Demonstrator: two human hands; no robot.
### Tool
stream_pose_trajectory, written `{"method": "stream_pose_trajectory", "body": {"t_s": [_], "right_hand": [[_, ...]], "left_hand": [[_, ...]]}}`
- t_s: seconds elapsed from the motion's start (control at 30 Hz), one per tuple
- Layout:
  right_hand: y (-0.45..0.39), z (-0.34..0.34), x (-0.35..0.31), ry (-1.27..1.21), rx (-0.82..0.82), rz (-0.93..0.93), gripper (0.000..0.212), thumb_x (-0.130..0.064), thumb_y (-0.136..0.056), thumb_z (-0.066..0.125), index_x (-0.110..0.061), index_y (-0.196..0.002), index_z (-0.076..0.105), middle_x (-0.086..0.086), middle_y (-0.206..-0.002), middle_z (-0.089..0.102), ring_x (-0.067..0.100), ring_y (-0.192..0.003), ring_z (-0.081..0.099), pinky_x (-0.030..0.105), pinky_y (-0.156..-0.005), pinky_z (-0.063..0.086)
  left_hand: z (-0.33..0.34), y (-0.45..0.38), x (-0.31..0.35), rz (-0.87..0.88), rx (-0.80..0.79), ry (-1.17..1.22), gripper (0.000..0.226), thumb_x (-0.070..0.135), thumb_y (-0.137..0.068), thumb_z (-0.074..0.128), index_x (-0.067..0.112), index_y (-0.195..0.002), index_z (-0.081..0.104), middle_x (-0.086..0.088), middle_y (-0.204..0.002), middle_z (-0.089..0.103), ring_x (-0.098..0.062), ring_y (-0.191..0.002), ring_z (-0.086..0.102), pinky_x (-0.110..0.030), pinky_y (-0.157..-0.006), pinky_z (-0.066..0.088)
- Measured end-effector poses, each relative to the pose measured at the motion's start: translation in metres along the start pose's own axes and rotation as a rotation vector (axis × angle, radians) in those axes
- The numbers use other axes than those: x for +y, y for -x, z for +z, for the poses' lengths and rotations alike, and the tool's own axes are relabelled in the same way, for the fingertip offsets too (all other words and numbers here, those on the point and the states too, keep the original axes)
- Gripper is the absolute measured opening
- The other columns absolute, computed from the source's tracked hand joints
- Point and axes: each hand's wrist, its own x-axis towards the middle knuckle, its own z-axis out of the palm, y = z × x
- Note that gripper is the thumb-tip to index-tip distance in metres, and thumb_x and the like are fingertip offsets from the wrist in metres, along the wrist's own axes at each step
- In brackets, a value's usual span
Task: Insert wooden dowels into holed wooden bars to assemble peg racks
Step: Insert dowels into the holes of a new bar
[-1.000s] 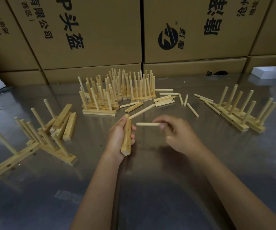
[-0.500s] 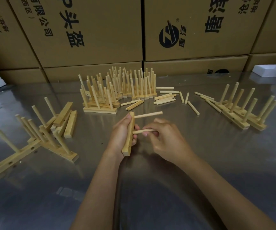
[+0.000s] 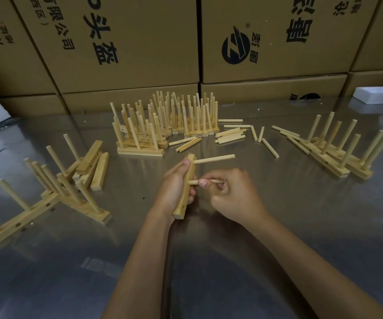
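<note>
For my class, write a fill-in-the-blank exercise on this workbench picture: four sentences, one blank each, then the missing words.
1. The left hand grips a wooden ____.
2. The right hand pinches a dowel that points toward the ____ of the bar.
3. Another dowel already sits in the bar's ____ end.
4. Behind the metal table stand cardboard ____.

Missing words: bar; middle; far; boxes
</note>
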Motion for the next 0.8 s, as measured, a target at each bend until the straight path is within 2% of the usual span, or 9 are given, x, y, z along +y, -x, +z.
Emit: {"method": "stream_pose_trajectory", "body": {"t_s": [0.13,0.23,0.33,0.43,0.5,0.53,0.6,0.67,0.8], "right_hand": [[-0.001,-0.001,0.002,-0.023,-0.013,0.097,0.013,-0.026,-0.092,0.065,-0.019,-0.084,0.074,-0.002,-0.076,0.071,0.016,-0.076,0.066,0.042,-0.075,0.055],[-0.003,-0.007,-0.001,-0.052,-0.06,0.149,0.015,-0.029,-0.092,0.065,-0.019,-0.083,0.071,-0.002,-0.081,0.071,0.011,-0.083,0.065,0.03,-0.077,0.052],[-0.009,-0.017,-0.003,-0.2,-0.099,0.2,0.016,-0.035,-0.093,0.064,-0.019,-0.092,0.067,-0.004,-0.09,0.07,0.008,-0.087,0.062,0.024,-0.073,0.045],[-0.016,-0.037,0.003,-0.425,-0.205,0.36,0.031,-0.049,-0.094,0.057,-0.021,-0.104,0.064,0.002,-0.079,0.069,0.013,-0.063,0.058,0.026,-0.051,0.045],[-0.021,-0.048,0.02,-0.51,-0.096,0.456,0.037,-0.051,-0.095,0.053,-0.017,-0.103,0.067,0.005,-0.078,0.07,0.015,-0.063,0.059,0.027,-0.052,0.045],[-0.025,-0.053,0.033,-0.438,0.028,0.472,0.035,-0.047,-0.096,0.055,-0.014,-0.102,0.068,0.006,-0.083,0.07,0.017,-0.071,0.061,0.03,-0.06,0.048],[-0.032,-0.057,0.068,-0.038,0.3,0.464,0.027,-0.032,-0.097,0.059,-0.01,-0.11,0.065,0.011,-0.104,0.066,0.025,-0.095,0.062,0.037,-0.085,0.05],[-0.043,-0.057,0.092,0.136,0.464,0.512,0.031,-0.022,-0.095,0.057,-0.008,-0.123,0.056,0.015,-0.123,0.055,0.036,-0.109,0.059,0.046,-0.097,0.048],[-0.075,-0.057,0.106,0.447,0.449,0.627,0.05,-0.04,-0.092,0.062,-0.008,-0.129,0.05,0.014,-0.135,0.042,0.035,-0.123,0.048,0.044,-0.094,0.045]], "left_hand": [[0.002,0.001,0.0,0.023,0.012,-0.058,0.026,0.04,-0.102,0.051,0.038,-0.124,0.064,0.003,-0.058,0.061,-0.01,-0.039,0.048,-0.02,-0.038,0.036],[0.004,0.004,0.0,0.058,0.017,-0.066,0.024,0.041,-0.102,0.05,0.048,-0.119,0.065,0.005,-0.052,0.059,-0.01,-0.038,0.048,-0.02,-0.038,0.036],[0.008,0.005,-0.001,0.089,0.079,-0.058,0.022,0.037,-0.102,0.05,0.045,-0.119,0.063,0.001,-0.06,0.061,-0.011,-0.038,0.051,-0.021,-0.037,0.039],[0.007,0.002,0.001,0.052,0.116,0.024,0.019,0.035,-0.104,0.049,0.038,-0.118,0.061,0.002,-0.05,0.058,-0.012,-0.036,0.05,-0.021,-0.036,0.04],[0.001,0.0,0.005,-0.024,0.108,0.164,0.02,0.033,-0.105,0.046,0.033,-0.118,0.061,0.0,-0.048,0.056,-0.011,-0.036,0.048,-0.018,-0.035,0.038],[-0.002,-0.001,0.006,-0.058,0.094,0.235,0.02,0.033,-0.106,0.044,0.03,-0.117,0.06,0.0,-0.049,0.055,-0.01,-0.036,0.046,-0.017,-0.034,0.036],[-0.007,-0.002,0.008,-0.088,0.047,0.344,0.022,0.033,-0.106,0.043,0.02,-0.113,0.059,0.0,-0.053,0.054,-0.008,-0.037,0.045,-0.017,-0.031,0.034],[-0.013,-0.001,0.009,-0.078,0.007,0.415,0.025,0.033,-0.105,0.043,0.014,-0.106,0.059,0.0,-0.057,0.054,-0.009,-0.039,0.045,-0.018,-0.03,0.032],[-0.016,0.0,0.008,-0.068,-0.016,0.46,0.024,0.031,-0.105,0.044,0.012,-0.109,0.059,0.0,-0.059,0.054,-0.008,-0.041,0.045,-0.019,-0.03,0.032]]}}
